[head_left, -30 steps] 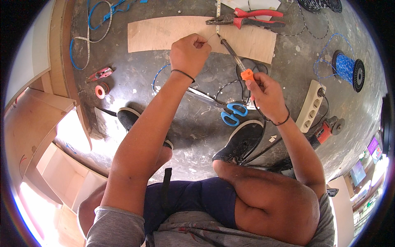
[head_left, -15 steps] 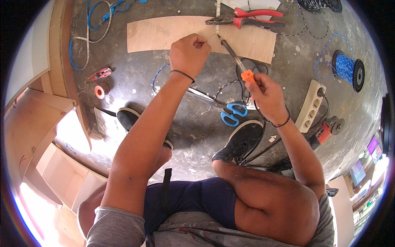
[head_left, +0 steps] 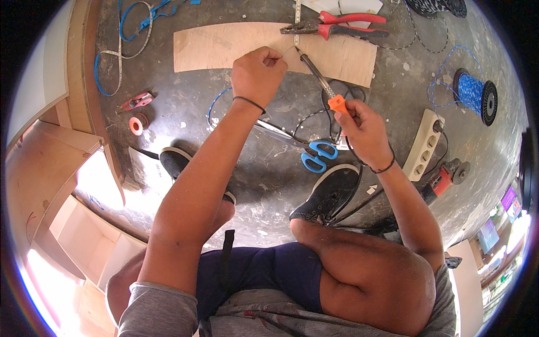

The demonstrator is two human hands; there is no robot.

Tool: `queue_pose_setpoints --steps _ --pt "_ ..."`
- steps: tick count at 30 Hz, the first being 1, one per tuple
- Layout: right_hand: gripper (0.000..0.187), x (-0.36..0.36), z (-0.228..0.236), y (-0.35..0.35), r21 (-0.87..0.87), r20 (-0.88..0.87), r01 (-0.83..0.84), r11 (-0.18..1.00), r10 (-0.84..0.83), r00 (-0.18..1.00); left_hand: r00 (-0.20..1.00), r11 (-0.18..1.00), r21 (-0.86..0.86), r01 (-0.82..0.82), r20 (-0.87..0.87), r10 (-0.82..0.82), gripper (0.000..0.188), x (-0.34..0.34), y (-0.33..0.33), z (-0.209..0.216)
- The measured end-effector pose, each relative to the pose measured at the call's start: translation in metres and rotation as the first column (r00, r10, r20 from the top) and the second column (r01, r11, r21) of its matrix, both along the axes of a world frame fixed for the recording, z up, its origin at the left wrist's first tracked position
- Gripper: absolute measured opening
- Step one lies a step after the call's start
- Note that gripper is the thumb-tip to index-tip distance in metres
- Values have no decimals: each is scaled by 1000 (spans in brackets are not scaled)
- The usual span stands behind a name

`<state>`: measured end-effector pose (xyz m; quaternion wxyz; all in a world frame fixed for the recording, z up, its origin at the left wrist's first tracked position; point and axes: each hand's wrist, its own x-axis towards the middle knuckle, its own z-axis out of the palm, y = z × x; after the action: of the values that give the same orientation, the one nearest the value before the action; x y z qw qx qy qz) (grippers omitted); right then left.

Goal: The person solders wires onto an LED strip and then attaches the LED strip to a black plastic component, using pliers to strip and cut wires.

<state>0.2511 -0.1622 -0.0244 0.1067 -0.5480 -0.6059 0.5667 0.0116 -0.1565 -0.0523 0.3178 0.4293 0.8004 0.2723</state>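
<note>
My left hand (head_left: 258, 73) is closed in a pinch on a thin wire (head_left: 288, 50), which looks like solder. In my right hand (head_left: 368, 132) is a soldering iron (head_left: 323, 81), gripped by its orange handle with the tip pointing up and left. Wire end and iron tip meet, or nearly so, at the lower end of a narrow light strip (head_left: 297, 39). That strip crosses a curved plywood piece (head_left: 224, 48) on the floor. Red-handled pliers (head_left: 353, 18) lie over the strip and the wood.
Blue-handled scissors (head_left: 319, 151) lie between my feet, near cords. At right are a power strip (head_left: 422, 146), an angle grinder (head_left: 441, 178) and a blue cord spool (head_left: 471, 92). A small reel (head_left: 138, 124) and a red tool (head_left: 136, 102) lie left, beside wooden furniture (head_left: 56, 143).
Hardly anything differs. The soldering iron's handle has shifted very slightly left; my left hand keeps its place with the wire.
</note>
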Motion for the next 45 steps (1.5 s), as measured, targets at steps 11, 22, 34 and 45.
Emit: queue_pose_setpoints --steps 11,22,34,45 --pt "22 -2 5 0 -23 2 9 1000 -9 1000 1000 1000 18 -5 0 5 17 -1 -1 -1" --pt "21 7 4 -3 -76 -20 23 997 -25 1000 997 999 26 -36 69 34 18 -4 -4 2" --pt "22 23 6 0 -124 -16 123 985 -126 992 980 979 53 -197 -2 197 16 -74 -32 -6" --pt "22 26 6 0 -79 -10 124 989 -125 992 978 978 55 -201 68 197 19 -51 -42 12"
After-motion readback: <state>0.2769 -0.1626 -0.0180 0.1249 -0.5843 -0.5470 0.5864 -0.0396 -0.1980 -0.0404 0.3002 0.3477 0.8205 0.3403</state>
